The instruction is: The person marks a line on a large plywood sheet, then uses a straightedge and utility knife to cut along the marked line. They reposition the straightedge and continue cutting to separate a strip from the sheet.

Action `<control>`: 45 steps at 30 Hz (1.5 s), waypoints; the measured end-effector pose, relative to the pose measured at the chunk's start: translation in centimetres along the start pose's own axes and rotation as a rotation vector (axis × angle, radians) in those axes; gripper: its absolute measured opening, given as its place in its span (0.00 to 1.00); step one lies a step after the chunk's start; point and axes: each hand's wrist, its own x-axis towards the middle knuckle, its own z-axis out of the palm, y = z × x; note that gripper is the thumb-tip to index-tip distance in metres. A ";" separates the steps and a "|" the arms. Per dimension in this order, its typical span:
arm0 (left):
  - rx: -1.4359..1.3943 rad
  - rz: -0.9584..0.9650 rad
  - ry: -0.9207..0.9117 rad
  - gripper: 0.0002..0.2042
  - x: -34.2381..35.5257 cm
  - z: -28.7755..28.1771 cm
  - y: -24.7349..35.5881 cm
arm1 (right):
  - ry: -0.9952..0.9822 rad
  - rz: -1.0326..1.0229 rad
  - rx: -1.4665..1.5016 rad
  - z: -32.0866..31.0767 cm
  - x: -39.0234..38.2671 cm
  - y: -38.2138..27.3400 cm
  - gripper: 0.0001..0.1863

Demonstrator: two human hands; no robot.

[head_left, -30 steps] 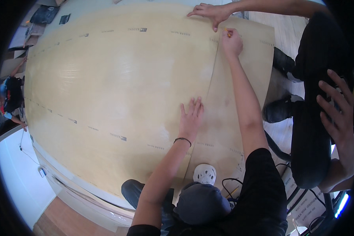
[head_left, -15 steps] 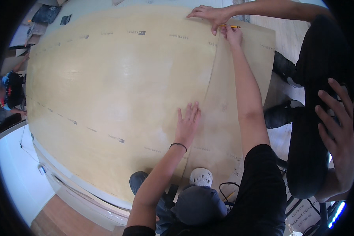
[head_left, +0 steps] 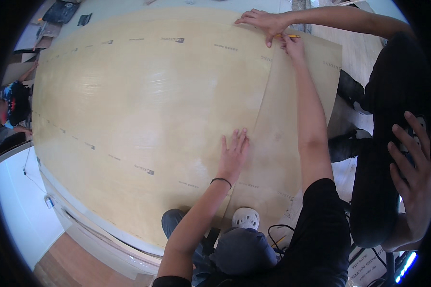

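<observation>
A large tan sheet point(head_left: 129, 105) with rows of printed marks spreads before me. A straight edge runs lengthwise near its right side, beside a narrower tan strip point(head_left: 285, 158). My left hand point(head_left: 233, 155) lies flat on the sheet with fingers spread, just left of that edge. At the far end, my right hand point(head_left: 293, 48) pinches a slim yellow pencil point(head_left: 293, 36) over the strip, close to the edge. A co-worker's hand point(head_left: 268, 21) presses on the sheet there, its thumb pointing toward my fingers.
The co-worker's dark-clothed leg point(head_left: 385, 95) and other hand point(head_left: 412, 165) are at the right. My bent knee point(head_left: 244, 251) and a white clog point(head_left: 245, 218) border the near edge. Another person point(head_left: 17, 105) stands at the far left. Black cables point(head_left: 280, 234) lie near my right arm.
The whole scene has shifted slightly right and down in the view. Both my hands and the co-worker's hand keep nearly the same places on the sheet.
</observation>
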 end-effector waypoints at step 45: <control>0.129 0.074 -0.052 0.55 -0.2 0.5 -1.5 | -0.139 -0.304 -0.670 -1.7 -29.4 -2.2 0.10</control>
